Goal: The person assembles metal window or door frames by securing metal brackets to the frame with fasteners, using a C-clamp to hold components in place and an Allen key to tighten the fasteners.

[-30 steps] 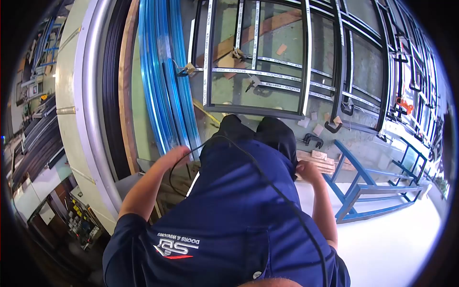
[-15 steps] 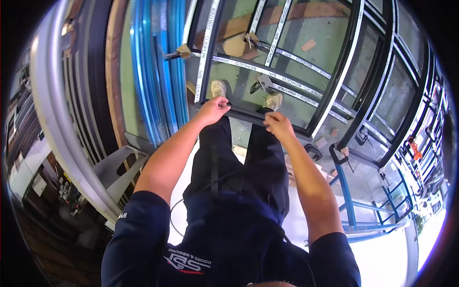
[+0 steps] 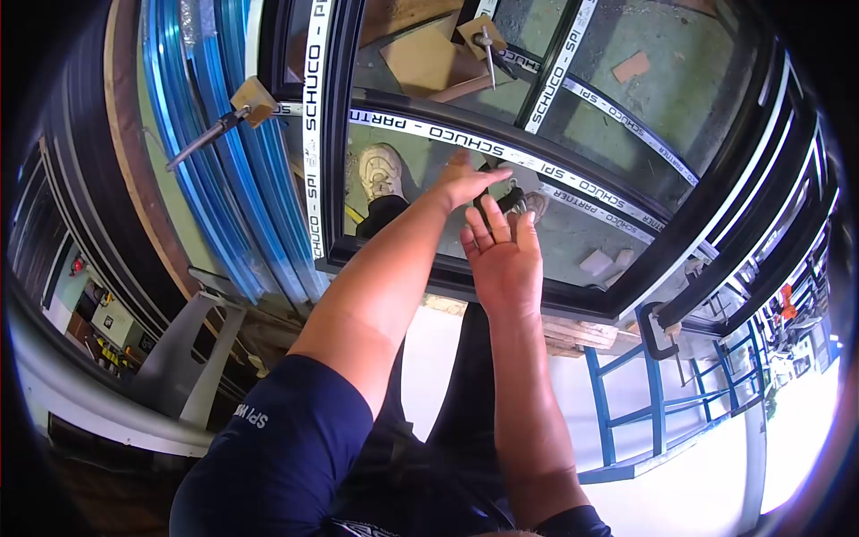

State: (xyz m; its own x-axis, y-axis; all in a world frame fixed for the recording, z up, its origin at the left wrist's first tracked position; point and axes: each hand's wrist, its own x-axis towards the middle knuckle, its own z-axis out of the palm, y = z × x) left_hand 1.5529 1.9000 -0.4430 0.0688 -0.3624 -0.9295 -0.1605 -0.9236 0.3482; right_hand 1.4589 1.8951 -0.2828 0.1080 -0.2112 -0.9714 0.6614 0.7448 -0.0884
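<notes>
Reaching in over the lower opening of a black window frame, my left hand has its thumb stretched to the right and its other fingers pointing toward the crossbar. The thumb tip overlaps a clamp with a dark handle at that crossbar. Just below, my right hand is turned palm up, fingers spread, their tips close to the clamp. White tape printed with lettering runs along the frame bars. My right forearm passes over the frame's near bar. Both hands appear to hold nothing.
Blue-wrapped profiles stand on the left, beside a clamp with a wood block. Another clamp grips the right side. Blue metal stands are at lower right. A shoe shows through the frame; cardboard lies beyond.
Both hands have left the frame's near bar and moved forward over the opening, toward the clamp on the crossbar. My right hand has turned palm up and opened. The view has moved closer.
</notes>
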